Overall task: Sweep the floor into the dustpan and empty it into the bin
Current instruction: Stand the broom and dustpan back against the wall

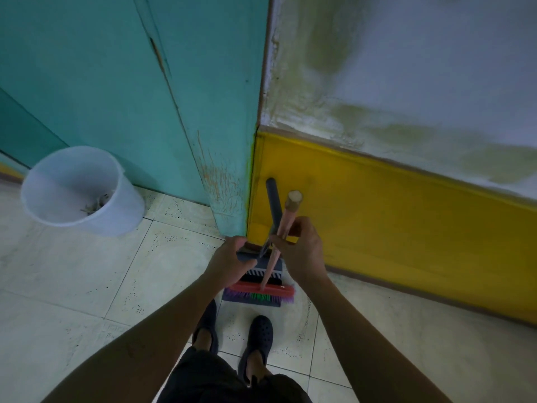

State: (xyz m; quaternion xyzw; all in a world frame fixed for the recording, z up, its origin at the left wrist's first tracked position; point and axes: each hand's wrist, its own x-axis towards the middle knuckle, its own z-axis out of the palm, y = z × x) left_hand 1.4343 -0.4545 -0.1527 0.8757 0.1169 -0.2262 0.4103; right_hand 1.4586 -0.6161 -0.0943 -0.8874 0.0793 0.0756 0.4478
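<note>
A: Fingers of the right hand [300, 251]?
B: Clamped round the broom handle [290, 210] and dustpan handle [273, 205] together.
A: The left hand [232, 258]?
B: Curled beside the dustpan [277, 269] — gripping or not, I cannot tell. Dustpan stands on the floor [87, 286] against the yellow skirting [377, 213]; the bin [78, 187] sits well apart, by the teal door [116, 82].

Right hand [302, 251] grips the broom [263, 288] and dustpan [274, 205] handles together (they cross at its fingers [299, 226]). Both heads rest on the floor [87, 271] below the fingers. Left hand [231, 258] hovers loosely curled just left of them, bin [125, 210] well beyond.
</note>
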